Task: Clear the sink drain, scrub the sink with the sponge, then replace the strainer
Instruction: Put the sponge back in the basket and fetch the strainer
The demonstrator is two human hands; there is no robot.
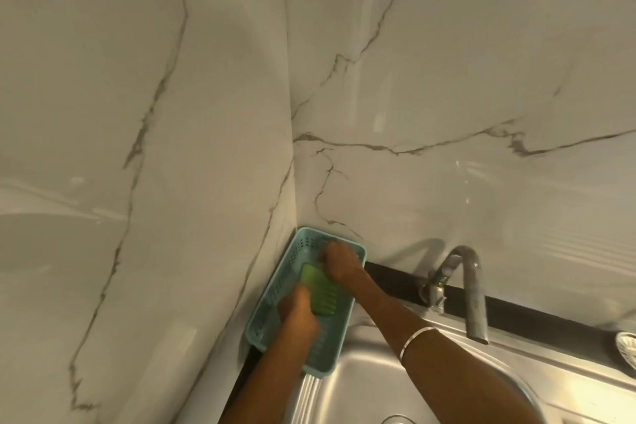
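A green sponge [318, 289] lies in a teal plastic basket [265, 327] that stands in the wall corner at the sink's back left. My left hand [299, 315] is inside the basket and grips the sponge's near end. At the basket's far end, my right hand [339, 262] has its fingers curled down by the sponge's far end, but blur hides what they hold. The steel sink [371, 385] lies below, and a sliver of the drain rim [395, 419] shows at the bottom edge. No strainer is in view.
A curved steel faucet [473, 293] rises from the sink's back ledge, right of my right forearm. A white dish [627, 348] sits at the right edge. Marble walls close in on the left and behind. A dark strip runs along the foot of the back wall.
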